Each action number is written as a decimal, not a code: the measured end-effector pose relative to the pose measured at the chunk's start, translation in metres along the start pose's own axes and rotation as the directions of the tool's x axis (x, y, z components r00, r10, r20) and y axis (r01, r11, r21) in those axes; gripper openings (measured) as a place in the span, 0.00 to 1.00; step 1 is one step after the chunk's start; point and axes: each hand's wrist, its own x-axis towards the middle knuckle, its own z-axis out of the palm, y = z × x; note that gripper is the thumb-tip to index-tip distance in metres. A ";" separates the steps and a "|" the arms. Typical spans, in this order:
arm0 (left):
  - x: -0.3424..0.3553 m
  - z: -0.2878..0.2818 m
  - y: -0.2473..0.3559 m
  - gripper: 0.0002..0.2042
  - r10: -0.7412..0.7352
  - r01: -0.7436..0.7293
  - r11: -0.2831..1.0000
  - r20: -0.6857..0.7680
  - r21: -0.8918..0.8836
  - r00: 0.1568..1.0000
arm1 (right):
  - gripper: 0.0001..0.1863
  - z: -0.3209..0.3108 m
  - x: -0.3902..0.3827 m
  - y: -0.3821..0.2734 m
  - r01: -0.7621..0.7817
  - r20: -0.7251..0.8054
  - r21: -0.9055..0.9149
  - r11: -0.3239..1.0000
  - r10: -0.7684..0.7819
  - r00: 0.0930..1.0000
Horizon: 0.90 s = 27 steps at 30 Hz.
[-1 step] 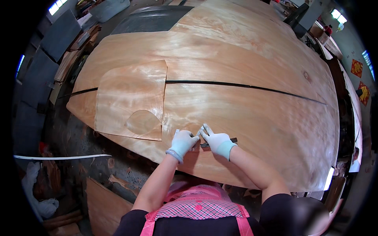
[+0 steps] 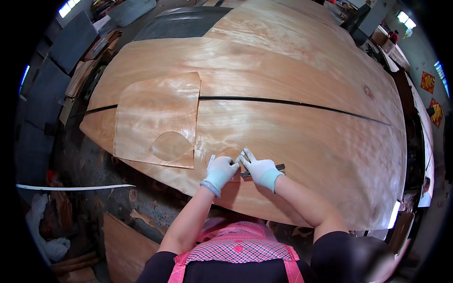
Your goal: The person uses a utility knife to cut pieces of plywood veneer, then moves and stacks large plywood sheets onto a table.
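Note:
My left hand [image 2: 221, 170], in a white glove with a pale blue cuff, is closed, its thumb and fingers pinched around a thin white strip [image 2: 211, 159] whose end sticks out beside it. My right hand [image 2: 260, 170], gloved the same way, is close by with fingertips pressed together at a small white piece [image 2: 242, 154] between the two hands. It looks like part of the same strip. Partly under the right hand lies a dark, flat tool [image 2: 280, 167] I cannot name. Both hands rest low over a large sheet of wood veneer [image 2: 292, 141].
Left of my hands a smaller veneer piece [image 2: 155, 104] lies on the sheet, with an oval outline [image 2: 172, 146]. A dark strip [image 2: 264, 99] runs across the sheet. A dark grey panel [image 2: 184, 23] lies at the far left. Veneer scraps [image 2: 141, 217] lie on the floor.

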 end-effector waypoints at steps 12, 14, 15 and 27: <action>-0.053 0.013 -0.063 0.16 -0.275 0.347 0.659 0.216 -0.667 0.937 | 0.34 0.022 -0.017 -0.026 0.231 -0.155 0.061 0.971 -0.220 0.963; -0.049 0.013 -0.044 0.18 -0.252 0.307 0.780 0.175 -0.545 0.952 | 0.34 0.048 -0.020 -0.040 0.193 -0.192 -0.021 0.981 -0.193 0.962; -0.051 0.010 -0.039 0.20 -0.239 0.273 0.873 0.133 -0.405 0.962 | 0.35 0.049 -0.022 -0.046 0.155 -0.175 -0.004 0.988 -0.154 0.973; -0.208 -0.023 -0.178 0.19 -0.442 0.334 0.723 -0.034 -0.605 0.896 | 0.36 0.044 0.003 -0.101 0.159 -0.183 0.063 0.985 -0.145 0.972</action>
